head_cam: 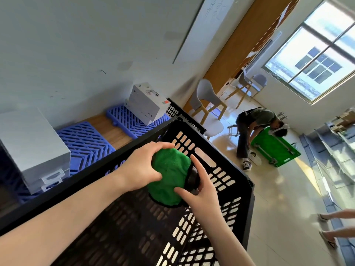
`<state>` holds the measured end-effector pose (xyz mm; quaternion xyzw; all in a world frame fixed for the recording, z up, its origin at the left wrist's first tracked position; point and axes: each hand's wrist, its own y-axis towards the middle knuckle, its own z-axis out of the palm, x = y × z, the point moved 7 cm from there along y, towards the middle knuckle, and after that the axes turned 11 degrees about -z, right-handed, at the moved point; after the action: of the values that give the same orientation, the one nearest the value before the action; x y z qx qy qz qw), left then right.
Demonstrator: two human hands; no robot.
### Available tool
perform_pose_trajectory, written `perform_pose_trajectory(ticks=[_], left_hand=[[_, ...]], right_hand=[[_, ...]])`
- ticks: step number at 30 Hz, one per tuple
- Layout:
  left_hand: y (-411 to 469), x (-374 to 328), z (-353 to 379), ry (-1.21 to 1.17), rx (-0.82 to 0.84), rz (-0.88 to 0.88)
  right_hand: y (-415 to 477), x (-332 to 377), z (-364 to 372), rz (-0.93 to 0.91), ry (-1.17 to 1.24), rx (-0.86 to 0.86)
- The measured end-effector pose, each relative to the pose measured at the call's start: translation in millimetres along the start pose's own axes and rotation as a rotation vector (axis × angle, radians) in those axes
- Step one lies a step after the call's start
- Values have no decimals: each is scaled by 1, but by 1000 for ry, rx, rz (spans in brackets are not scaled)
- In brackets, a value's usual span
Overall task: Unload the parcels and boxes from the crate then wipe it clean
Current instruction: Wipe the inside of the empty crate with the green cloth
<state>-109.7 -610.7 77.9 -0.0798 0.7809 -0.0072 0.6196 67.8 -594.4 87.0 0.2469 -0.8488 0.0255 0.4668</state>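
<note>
Head view:
- Black slotted crate (247, 191) – centre to lower frame.
- Green cloth (169, 179) – bunched inside the crate, near its far wall.
- Left hand (142, 169) – fingers curled over the cloth's top, gripping it.
- Right hand (199, 191) – thumb and fingers pinching the cloth's dark edge.
- White boxes (148, 104) – stacked on a blue pallet (134, 123), upper centre-left, outside the crate.
- Grey boxes (32, 146) – left edge.

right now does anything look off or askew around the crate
Nothing serious. The black crate shows no parcels, and the left hand and right hand both grip the green cloth over it. The only oddity: the white boxes on the far blue pallet are stacked out of line, the top one skewed over those below.
</note>
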Motion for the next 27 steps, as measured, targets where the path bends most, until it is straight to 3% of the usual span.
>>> perform_pose_trajectory(ticks=[5,9,11,14,19,23,27], left_hand=[[-1,0,-2,245,-119,76],[1,4,-8,313,-176,55],[3,7,-10,259,-172,37],[6,10,-3,62,-95,-29],[5,10,6,-442,99,-140],[3,15,20,-480,250,-209],[5,19,13,-381,162,-181]], right_hand=[[6,8,-9,-102,-375,-43],[7,9,-14,-109,-342,-96],[9,11,-13,-133,-265,-55],[10,9,-12,-65,66,24],[7,1,-20,73,416,-118],[8,3,-17,82,576,-155],[5,8,-17,78,672,-64]])
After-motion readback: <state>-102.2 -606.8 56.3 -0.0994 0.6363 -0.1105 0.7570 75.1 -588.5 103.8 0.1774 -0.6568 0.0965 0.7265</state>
